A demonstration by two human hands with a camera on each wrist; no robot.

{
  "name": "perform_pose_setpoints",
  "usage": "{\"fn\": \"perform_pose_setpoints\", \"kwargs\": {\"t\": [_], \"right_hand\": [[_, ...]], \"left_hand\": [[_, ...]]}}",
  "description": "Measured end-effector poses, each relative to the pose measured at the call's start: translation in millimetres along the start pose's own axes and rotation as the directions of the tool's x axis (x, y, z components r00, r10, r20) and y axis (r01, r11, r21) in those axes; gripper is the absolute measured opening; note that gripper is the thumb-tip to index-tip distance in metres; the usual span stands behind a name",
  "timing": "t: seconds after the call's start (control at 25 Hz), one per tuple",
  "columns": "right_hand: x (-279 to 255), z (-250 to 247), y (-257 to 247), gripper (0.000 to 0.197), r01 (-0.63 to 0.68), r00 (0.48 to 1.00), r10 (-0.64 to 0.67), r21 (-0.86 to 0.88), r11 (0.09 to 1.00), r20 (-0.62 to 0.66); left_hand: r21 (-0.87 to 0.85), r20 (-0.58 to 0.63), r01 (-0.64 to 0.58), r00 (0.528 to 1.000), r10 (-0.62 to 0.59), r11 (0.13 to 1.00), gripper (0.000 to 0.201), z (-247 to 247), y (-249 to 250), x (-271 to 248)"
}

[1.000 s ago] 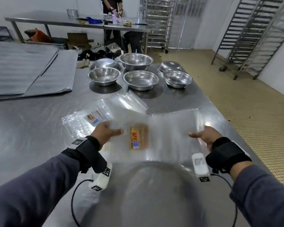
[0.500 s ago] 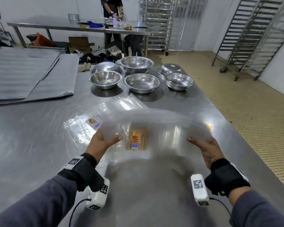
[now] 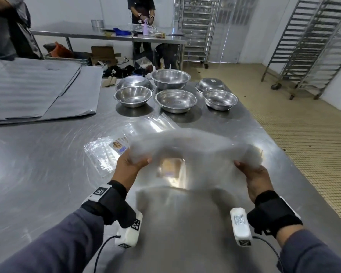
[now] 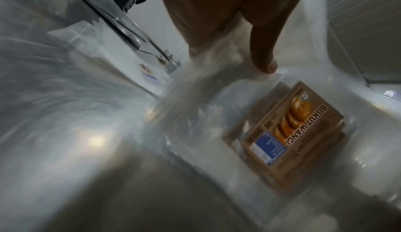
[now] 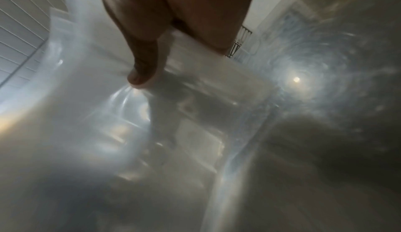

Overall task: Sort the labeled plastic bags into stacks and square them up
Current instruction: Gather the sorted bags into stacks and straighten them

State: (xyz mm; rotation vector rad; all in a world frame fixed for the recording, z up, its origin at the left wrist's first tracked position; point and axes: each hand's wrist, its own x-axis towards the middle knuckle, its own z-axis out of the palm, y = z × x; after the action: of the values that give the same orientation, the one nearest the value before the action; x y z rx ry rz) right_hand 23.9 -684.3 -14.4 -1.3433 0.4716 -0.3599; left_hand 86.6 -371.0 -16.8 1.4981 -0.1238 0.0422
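Up comes the stack of bags (image 3: 193, 152), raised off the table (image 3: 37, 174) since a second ago and now bowed between both hands. The left hand (image 3: 129, 166) pinches its left edge, thumb (image 4: 263, 47) on top; the right hand (image 3: 256, 178) pinches the right edge the same way. Its brown label (image 4: 290, 136) reads "BISKUT WANGI". A second pile of bags (image 3: 106, 152) lies flat just left. Six steel bowls (image 3: 175, 100) sit at the far side, those facing up holding nothing.
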Motion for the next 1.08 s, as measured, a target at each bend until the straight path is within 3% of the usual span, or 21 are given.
{"fn": "perform_pose_setpoints", "kwargs": {"t": [0.08,0.16,0.28,0.36,0.44,0.6,0.72,0.8,0.92,1.0,1.08], "right_hand": [[2,-5,-3,0.046,0.024,1.0,-0.025,0.029,0.999,0.017],[6,-14,2,0.072,0.078,0.995,-0.076,-0.03,0.997,0.068],[7,-20,4,0.058,0.158,0.985,-0.156,-0.02,0.987,0.078],[5,-15,0,0.033,0.149,0.986,-0.148,-0.009,0.989,0.075],[4,-16,0,0.023,0.129,0.988,-0.122,-0.065,0.99,0.098],[12,-30,9,0.057,0.073,0.993,-0.051,-0.217,0.973,0.106],[16,-23,8,0.037,0.038,0.999,-0.038,-0.136,0.99,0.007],[14,-17,2,0.019,0.032,0.999,-0.032,-0.068,0.997,-0.006],[11,-18,-4,0.022,0.041,0.998,-0.04,-0.006,0.999,0.047],[11,-25,-4,0.04,0.086,0.991,-0.074,-0.104,0.991,0.113],[11,-28,-5,0.047,0.18,0.974,-0.151,-0.172,0.968,0.171]], "left_hand": [[-0.037,0.025,-0.029,0.999,0.03,0.999,0.045,0,4,4],[-0.001,0.108,-0.002,0.994,0.002,1.0,0.07,-6,-1,7],[0.066,0.136,0.046,0.989,-0.054,0.997,0.09,-12,-9,8],[0.023,0.111,0.022,0.993,-0.024,1.0,0.083,-9,-10,8],[-0.008,0.085,0.014,0.996,-0.014,1.0,0.078,-5,-10,5],[0.021,0.184,0.128,0.974,-0.13,0.992,0.082,-15,-16,-2],[0.035,0.067,0.113,0.991,-0.115,0.993,0.039,-7,-15,0],[0.002,-0.012,0.059,0.998,-0.059,0.998,0.026,3,-7,3],[-0.014,-0.017,-0.009,1.0,0.008,1.0,0.034,1,-2,7],[0.037,0.072,0.01,0.997,-0.013,0.999,0.053,-7,-6,3],[0.078,0.142,0.043,0.988,-0.054,0.996,0.072,-13,-10,-3]]}}
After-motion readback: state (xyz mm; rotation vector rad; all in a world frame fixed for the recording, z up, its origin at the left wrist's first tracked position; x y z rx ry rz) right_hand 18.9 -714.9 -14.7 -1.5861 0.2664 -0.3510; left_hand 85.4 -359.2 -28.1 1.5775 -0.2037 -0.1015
